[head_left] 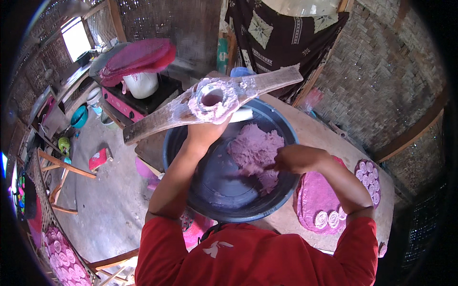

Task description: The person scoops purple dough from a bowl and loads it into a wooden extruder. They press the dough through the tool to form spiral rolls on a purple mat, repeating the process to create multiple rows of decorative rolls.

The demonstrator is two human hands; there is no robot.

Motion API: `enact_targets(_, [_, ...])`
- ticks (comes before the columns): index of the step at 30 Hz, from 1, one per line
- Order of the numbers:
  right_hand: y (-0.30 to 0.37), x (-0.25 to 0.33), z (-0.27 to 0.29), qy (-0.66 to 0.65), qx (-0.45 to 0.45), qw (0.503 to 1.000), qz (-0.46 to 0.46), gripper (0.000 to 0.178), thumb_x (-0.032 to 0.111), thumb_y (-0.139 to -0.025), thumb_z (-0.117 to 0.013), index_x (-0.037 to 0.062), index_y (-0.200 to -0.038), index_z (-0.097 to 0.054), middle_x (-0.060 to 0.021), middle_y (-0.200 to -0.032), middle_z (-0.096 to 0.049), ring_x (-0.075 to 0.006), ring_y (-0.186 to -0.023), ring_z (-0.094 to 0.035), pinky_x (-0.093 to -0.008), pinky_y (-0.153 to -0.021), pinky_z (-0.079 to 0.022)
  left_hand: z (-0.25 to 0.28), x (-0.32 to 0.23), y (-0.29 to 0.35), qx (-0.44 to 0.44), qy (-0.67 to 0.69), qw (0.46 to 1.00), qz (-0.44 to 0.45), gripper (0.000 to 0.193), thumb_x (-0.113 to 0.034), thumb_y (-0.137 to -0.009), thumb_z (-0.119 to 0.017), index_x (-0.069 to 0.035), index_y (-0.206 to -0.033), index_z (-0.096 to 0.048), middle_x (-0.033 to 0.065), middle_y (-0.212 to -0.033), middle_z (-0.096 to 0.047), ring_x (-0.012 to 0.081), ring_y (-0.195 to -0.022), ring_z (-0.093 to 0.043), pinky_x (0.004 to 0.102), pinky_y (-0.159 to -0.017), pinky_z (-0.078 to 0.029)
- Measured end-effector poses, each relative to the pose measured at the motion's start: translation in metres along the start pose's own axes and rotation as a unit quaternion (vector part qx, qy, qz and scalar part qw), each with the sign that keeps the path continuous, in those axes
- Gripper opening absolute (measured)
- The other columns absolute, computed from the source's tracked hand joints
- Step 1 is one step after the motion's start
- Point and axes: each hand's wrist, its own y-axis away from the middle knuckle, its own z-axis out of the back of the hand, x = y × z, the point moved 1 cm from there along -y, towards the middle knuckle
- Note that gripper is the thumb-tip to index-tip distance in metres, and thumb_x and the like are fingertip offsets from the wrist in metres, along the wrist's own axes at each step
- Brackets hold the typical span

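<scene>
My left hand (pixel 208 133) is closed under the middle of a wooden press (pixel 276 82), holding it up over the far rim of a wide dark basin (pixel 210 188). The press has two long handles and a round central opening, its ring caked with pink dough. Beside it, a short white tube-like part shows just below the ring. Inside the basin lies a lump of pale pink dough (pixel 255 145). My right hand (pixel 301 159) reaches in at its right side, fingers curled into the dough; the fingertips are partly hidden and blurred.
Pink round mats (pixel 310 202) on the table at right carry several dough spirals (pixel 321 219). At the back left, a white pot (pixel 140 85) under pink mats stands on a stove (pixel 121 105). A red-topped low stool (pixel 99 159) sits on the floor. A patterned dark cloth (pixel 281 43) hangs behind.
</scene>
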Motion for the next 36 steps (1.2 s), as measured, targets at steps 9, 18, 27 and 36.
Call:
enact_targets(9, [-0.032,-0.005,-0.030,0.155,-0.054,0.963,-0.216,0.049,0.010,-0.091,-0.046,0.0134,-0.140,-0.047,-0.0155,-0.081,-0.069,-0.0334,-0.074,-0.069,-0.0452,-0.062,-0.054,-0.015,0.001,0.012,0.048,-0.024,0.998,-0.017,0.021,-0.014,-0.076,-0.074,-0.009,-0.096,-0.069,0.0119,-0.093,-0.066,0.0331,-0.089,-0.062,0.0473,-0.078,-0.047])
enact_targets(18, [-0.015,0.005,-0.065,0.121,-0.054,0.975,-0.178,0.036,0.016,-0.090,-0.050,0.0096,-0.125,-0.057,-0.0172,-0.083,-0.069,-0.0354,-0.078,-0.069,-0.0453,-0.065,-0.055,-0.028,0.004,0.021,0.074,0.122,0.989,0.025,0.027,-0.016,-0.078,-0.074,-0.011,-0.103,-0.067,0.0083,-0.104,-0.067,0.0310,-0.099,-0.063,0.0447,-0.089,-0.047])
enact_targets(27, [0.011,-0.029,-0.029,-0.001,0.089,0.995,-0.040,0.039,0.016,-0.094,-0.054,0.0105,-0.132,-0.058,-0.0169,-0.098,-0.070,-0.0301,-0.083,-0.067,-0.0409,-0.075,-0.052,0.027,-0.029,-0.062,0.008,0.115,0.989,-0.088,0.040,-0.020,-0.066,-0.080,-0.007,-0.100,-0.063,0.0098,-0.097,-0.062,0.0270,-0.088,-0.061,0.0359,-0.076,-0.050])
enact_targets(36, [0.167,-0.005,-0.014,-0.515,-0.185,0.836,-0.034,0.038,0.018,-0.100,-0.054,0.0095,-0.137,-0.055,-0.0047,-0.078,-0.061,-0.0065,-0.057,-0.037,-0.0223,-0.049,-0.032,0.018,-0.004,-0.072,0.182,-0.087,0.969,-0.140,0.044,-0.034,-0.056,-0.080,-0.006,-0.086,-0.064,0.0111,-0.087,-0.060,0.0329,-0.081,-0.061,0.0441,-0.070,-0.051])
